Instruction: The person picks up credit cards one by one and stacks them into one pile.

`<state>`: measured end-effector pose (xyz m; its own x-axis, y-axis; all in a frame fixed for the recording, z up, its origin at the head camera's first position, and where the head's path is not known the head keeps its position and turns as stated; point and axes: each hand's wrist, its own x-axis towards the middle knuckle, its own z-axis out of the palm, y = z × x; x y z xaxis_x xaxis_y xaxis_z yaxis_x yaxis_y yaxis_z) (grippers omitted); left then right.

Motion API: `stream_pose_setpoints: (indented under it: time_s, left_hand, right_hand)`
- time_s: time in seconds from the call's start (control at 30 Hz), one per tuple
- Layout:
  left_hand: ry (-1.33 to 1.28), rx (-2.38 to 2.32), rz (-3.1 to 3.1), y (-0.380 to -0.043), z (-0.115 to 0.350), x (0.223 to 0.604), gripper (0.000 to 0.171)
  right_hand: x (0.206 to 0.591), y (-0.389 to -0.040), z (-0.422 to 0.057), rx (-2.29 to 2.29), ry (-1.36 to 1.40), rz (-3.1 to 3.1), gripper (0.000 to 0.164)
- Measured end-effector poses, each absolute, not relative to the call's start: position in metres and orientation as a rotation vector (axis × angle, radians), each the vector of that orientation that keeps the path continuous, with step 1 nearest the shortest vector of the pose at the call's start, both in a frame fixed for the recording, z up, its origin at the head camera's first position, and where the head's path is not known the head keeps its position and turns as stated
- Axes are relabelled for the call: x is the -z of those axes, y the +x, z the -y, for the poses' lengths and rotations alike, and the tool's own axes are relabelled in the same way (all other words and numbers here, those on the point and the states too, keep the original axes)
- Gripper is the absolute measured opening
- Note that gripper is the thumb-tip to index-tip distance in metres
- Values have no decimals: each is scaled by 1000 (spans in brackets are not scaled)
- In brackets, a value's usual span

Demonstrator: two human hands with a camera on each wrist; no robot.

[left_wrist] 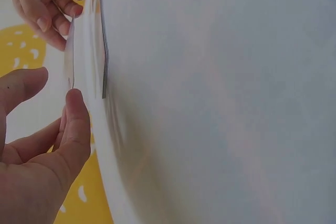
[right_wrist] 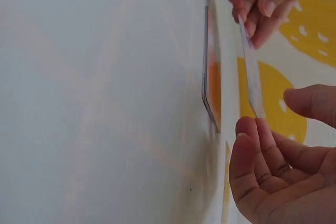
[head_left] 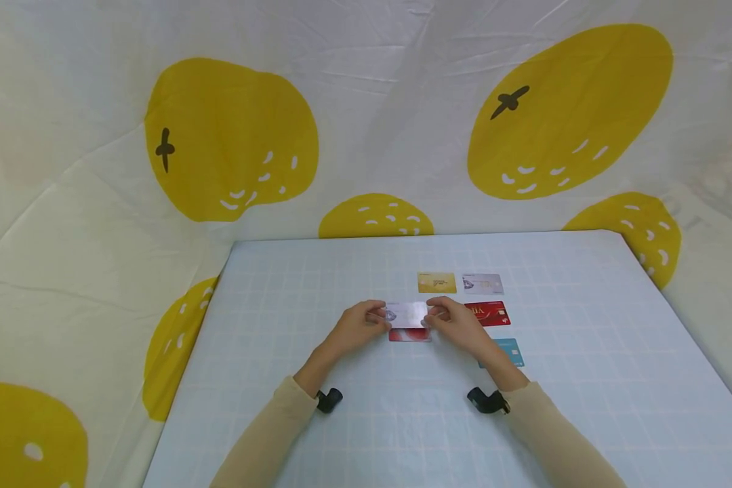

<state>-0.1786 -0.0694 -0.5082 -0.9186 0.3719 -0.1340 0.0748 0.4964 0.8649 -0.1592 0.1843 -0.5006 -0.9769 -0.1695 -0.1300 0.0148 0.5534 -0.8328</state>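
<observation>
A silver-lilac bank card (head_left: 407,314) is held up off the table by its two short ends. My left hand (head_left: 360,326) grips the left end, and my right hand (head_left: 459,327) has the right end in its fingertips. Just below it in the head view, a red-and-white card (head_left: 410,335) shows its lower strip; the raised card hides the rest. Both wrist views show the raised card edge-on, apart from a thin dark-edged stack of cards (left_wrist: 104,51) on the tabletop.
To the right lie a gold card (head_left: 436,282), another silver card (head_left: 491,284), a red card (head_left: 491,313) and a teal card (head_left: 514,351), the last partly under my right forearm. A pale gridded cloth covers the table (head_left: 293,285). Behind hangs a white curtain (head_left: 390,122) with yellow fruit shapes.
</observation>
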Motion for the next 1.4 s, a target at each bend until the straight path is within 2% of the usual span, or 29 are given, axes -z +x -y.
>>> stream_pose_setpoints:
  time_s: [0.23, 0.73, 1.4]
  left_hand:
    - [418, -1359, -2427, -178, 69, 512, 49]
    - [477, -1235, -2413, -177, 67, 515, 48]
    - [515, -1130, -2450, -179, 63, 516, 45]
  right_hand:
    - [506, -156, -187, 1399, -115, -2566, 34]
    - [517, -152, -192, 1387, -79, -2514, 32]
    - [514, -150, -189, 1345, -52, -2529, 31]
